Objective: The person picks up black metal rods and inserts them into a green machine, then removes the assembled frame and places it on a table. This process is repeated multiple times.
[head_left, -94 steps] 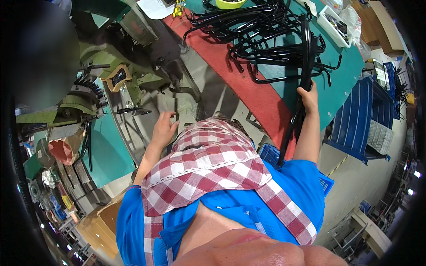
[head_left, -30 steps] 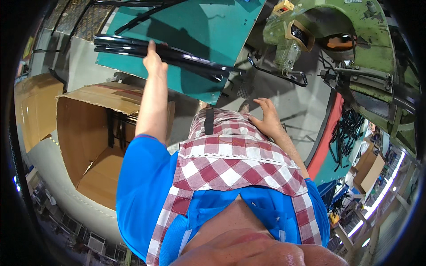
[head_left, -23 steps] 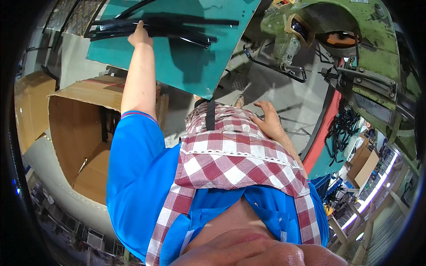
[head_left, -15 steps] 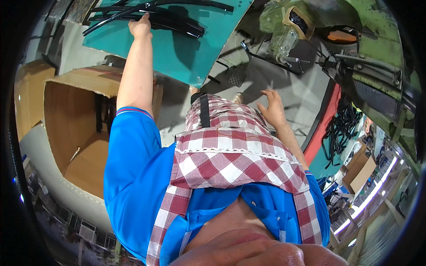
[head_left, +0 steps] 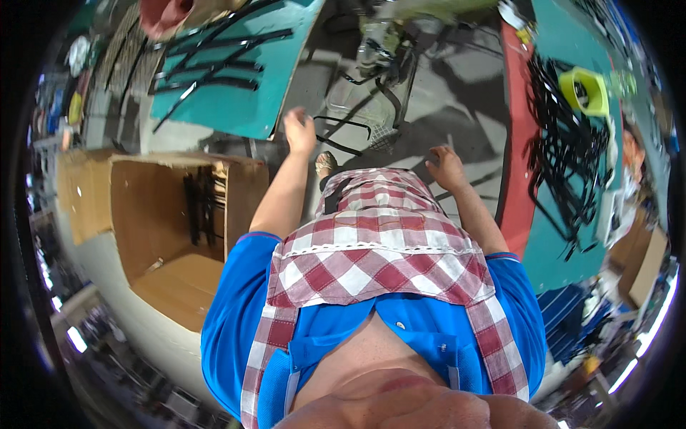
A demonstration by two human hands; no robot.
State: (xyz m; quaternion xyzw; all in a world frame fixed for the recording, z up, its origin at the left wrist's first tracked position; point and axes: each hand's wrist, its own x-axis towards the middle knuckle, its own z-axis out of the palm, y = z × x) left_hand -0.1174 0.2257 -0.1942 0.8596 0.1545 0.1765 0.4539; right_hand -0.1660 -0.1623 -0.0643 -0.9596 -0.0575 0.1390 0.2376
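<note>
Left table (head_left: 246, 118): held loose black bars (head_left: 243, 81) | right table (head_left: 572, 268): held heaped bent bars (head_left: 561, 164) | left hand (head_left: 299, 132), right hand (head_left: 448, 168): grips released, empty | step seemed between holds; regrasping called for a sideways reach

Yellow-green tub (head_left: 594, 94) at right; open cardboard box (head_left: 153, 214) left.

Your left hand (head_left: 300, 132) is near the green table (head_left: 229, 116) bearing black bars (head_left: 244, 83), while your right hand (head_left: 447, 169), loosely curled, is near the red-edged bench (head_left: 519, 143).
</note>
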